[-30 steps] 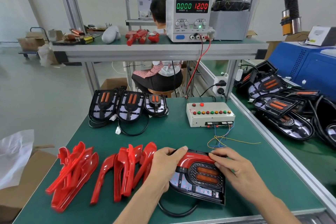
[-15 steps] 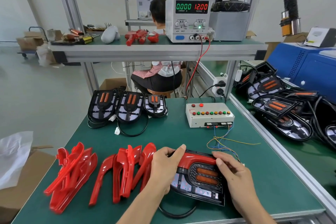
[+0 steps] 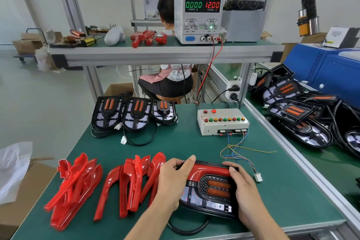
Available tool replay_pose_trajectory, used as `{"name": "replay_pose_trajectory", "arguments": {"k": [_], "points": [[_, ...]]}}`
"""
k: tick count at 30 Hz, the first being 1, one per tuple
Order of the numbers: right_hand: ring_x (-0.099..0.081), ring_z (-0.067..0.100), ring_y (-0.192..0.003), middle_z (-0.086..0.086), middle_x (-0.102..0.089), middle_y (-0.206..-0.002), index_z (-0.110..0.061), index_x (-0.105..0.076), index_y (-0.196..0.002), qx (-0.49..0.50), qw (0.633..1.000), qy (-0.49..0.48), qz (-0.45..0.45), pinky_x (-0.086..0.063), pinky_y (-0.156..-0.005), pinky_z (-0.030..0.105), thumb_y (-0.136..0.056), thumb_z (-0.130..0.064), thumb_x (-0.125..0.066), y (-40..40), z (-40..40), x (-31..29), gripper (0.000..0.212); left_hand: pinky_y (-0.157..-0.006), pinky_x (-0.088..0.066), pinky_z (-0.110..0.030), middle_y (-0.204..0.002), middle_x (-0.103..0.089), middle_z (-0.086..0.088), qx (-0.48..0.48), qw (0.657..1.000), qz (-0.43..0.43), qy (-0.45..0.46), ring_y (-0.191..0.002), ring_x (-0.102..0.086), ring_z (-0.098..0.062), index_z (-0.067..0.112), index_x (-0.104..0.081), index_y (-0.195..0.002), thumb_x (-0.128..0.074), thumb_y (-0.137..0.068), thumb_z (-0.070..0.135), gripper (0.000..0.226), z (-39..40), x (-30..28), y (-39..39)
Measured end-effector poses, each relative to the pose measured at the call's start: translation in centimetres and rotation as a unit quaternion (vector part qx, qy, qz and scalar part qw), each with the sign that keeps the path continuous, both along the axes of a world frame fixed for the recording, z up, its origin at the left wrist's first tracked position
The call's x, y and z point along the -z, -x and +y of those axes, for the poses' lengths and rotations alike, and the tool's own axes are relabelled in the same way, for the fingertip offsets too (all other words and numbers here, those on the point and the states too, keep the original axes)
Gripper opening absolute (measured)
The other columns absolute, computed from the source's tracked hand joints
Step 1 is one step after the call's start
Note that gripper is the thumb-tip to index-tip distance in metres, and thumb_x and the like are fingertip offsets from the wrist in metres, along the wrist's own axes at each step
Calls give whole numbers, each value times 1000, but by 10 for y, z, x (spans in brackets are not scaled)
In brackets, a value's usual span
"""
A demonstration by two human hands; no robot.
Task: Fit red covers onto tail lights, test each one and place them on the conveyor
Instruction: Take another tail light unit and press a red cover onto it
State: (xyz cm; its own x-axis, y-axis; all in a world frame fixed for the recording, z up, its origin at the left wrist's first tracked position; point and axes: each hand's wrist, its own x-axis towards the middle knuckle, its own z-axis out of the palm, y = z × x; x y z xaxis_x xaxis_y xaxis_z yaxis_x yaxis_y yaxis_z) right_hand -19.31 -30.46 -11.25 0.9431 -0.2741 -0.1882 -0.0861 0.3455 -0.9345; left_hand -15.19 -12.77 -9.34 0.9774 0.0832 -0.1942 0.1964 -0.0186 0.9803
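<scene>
Far left, off the bench: cardboard box (image 3: 25,191) with a white plastic bag (image 3: 13,169) draped over it. On the green bench mat (image 3: 282,191), left to right: one heap of loose red covers (image 3: 72,187), then a second bunch of red covers (image 3: 134,181) right beside the left hand. Back left of the mat: three bare tail lights (image 3: 134,115) in a row, cables trailing.

Left hand (image 3: 173,181) grips the left end of the tail light (image 3: 212,191) being worked on, thumb up over the top edge, fingers wrapped round the side. That unit lies flat at the front edge of the mat, a red cover (image 3: 206,171) already seated along its top. Right hand (image 3: 243,187) clamps the right end, fingers curled over the top corner.

Behind: test box (image 3: 222,121) with a row of coloured buttons, thin wires running to a white connector (image 3: 258,177) lying just right of the right hand. Shelf above: power supply (image 3: 200,17) reading 0.000 and 12.00. Right: more tail lights (image 3: 296,115) piled on the conveyor (image 3: 331,171).
</scene>
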Motion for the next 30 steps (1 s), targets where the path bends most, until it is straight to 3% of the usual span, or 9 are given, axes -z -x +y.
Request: {"name": "replay_pose_trajectory", "arguments": {"k": [3,6,10,15,18,19,21,24,30], "points": [[-75,39,-81,20,-76,-94,-22,-71,-99,-3,1000,17,3,-60,-62,43,-105,-16,-45,0,2,1,28,-84,-56,-56,-82,-69,-29,-10,1000,-7,-13,-69,-60,-25,1,-68,-81,-79,-84,50,50,1,3,0],[-76,36,-80,16,-77,-92,-24,-71,-95,-2,999,33,2,-60,-61,42,-105,-15,-44,1,2,1,30,-75,-55,-52,-65,-61,-11,-10,999,-18,-27,-63,-53,-19,4,-66,-76,-78,-82,54,52,2,6,0],[-76,29,-78,8,-77,-87,-26,-72,-94,-3,998,60,0,-60,-59,38,-106,-15,-44,0,3,1,32,-63,-45,-34,-55,-50,8,25,995,-43,-87,-54,-44,-9,15,-62,-69,-71,-83,63,51,10,5,-4],[-76,31,-79,10,-77,-89,-26,-71,-96,-4,998,68,-13,-60,-59,37,-106,-16,-45,1,4,0,30,-65,-49,-26,-58,-63,19,116,971,-57,-200,-56,-58,3,29,-67,-64,-59,-75,84,56,21,-12,-16],[-76,35,-80,15,-76,-92,-23,-70,-98,-12,998,54,-10,-60,-60,40,-106,-15,-44,1,5,1,28,-85,-57,-44,-77,-76,2,217,946,-21,-240,-71,-69,-12,12,-76,-85,-64,-68,82,73,19,-20,-23],[-75,37,-81,17,-76,-93,-23,-69,-99,-14,998,52,-11,-60,-62,42,-106,-16,-44,1,5,0,28,-89,-57,-47,-81,-77,-6,231,942,-10,-242,-73,-72,-19,9,-75,-88,-67,-66,80,75,19,-22,-26],[-75,39,-83,17,-76,-95,-24,-69,-100,-15,998,54,-14,-60,-64,45,-107,-17,-44,0,5,1,26,-91,-60,-47,-83,-79,-4,250,941,11,-226,-84,-77,-25,12,-78,-88,-74,-62,77,70,18,-24,-31],[-76,32,-79,11,-76,-90,-25,-68,-99,-13,997,73,-18,-60,-60,40,-107,-17,-44,0,5,2,27,-88,-62,-42,-85,-80,-3,284,940,47,-182,-87,-77,-24,15,-79,-91,-83,-59,70,64,18,-22,-34],[-75,35,-83,12,-76,-93,-29,-66,-100,-15,995,95,-19,-61,-66,44,-107,-20,-44,1,5,3,25,-69,-61,-30,-79,-79,-6,265,952,61,-143,-65,-73,-16,12,-78,-84,-90,-55,57,55,15,-23,-32]]}}
